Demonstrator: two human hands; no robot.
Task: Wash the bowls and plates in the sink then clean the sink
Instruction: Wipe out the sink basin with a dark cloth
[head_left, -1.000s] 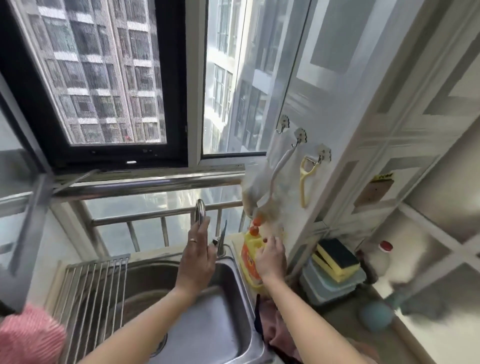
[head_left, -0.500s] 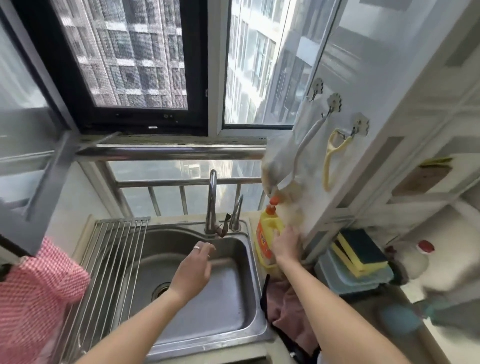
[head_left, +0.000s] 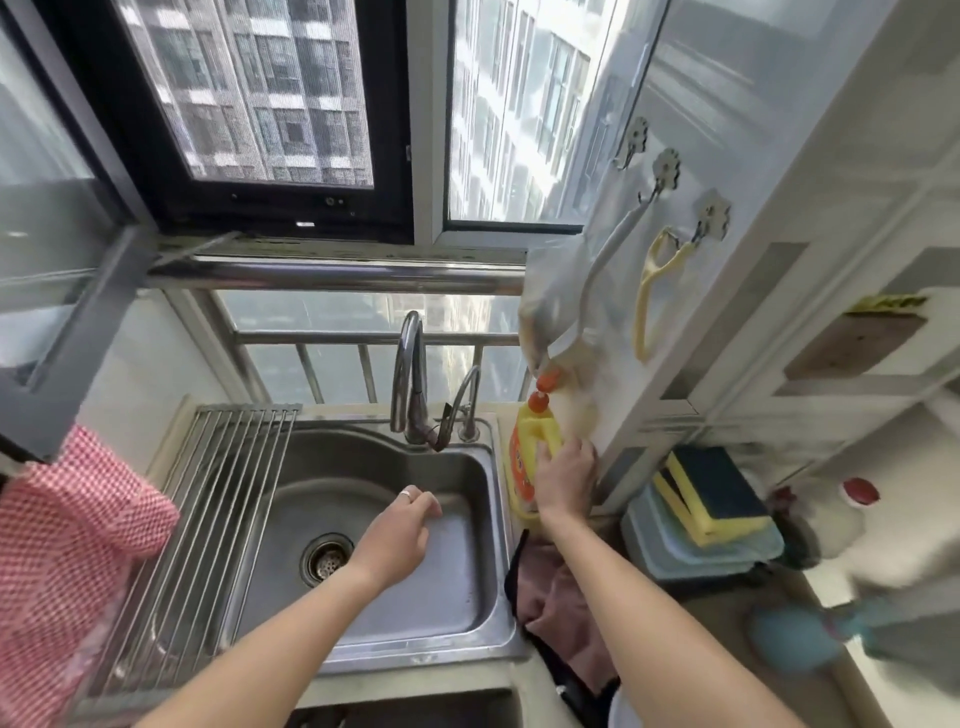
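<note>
Two hands, left (head_left: 397, 535) loosely curled over steel sink (head_left: 363, 623), right (head_left: 563, 480) gripping detergent bottle (head_left: 524, 457)

Head camera looks steeply down, close over the sink (head_left: 483, 618).

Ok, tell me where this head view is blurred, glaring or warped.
Head view: bright daylight through the window; glare on the sink floor; wide-angle bending of the frames; lower right corner smeared, the blue object unreadable; both hands and the yellow bottle fairly sharp.
</note>
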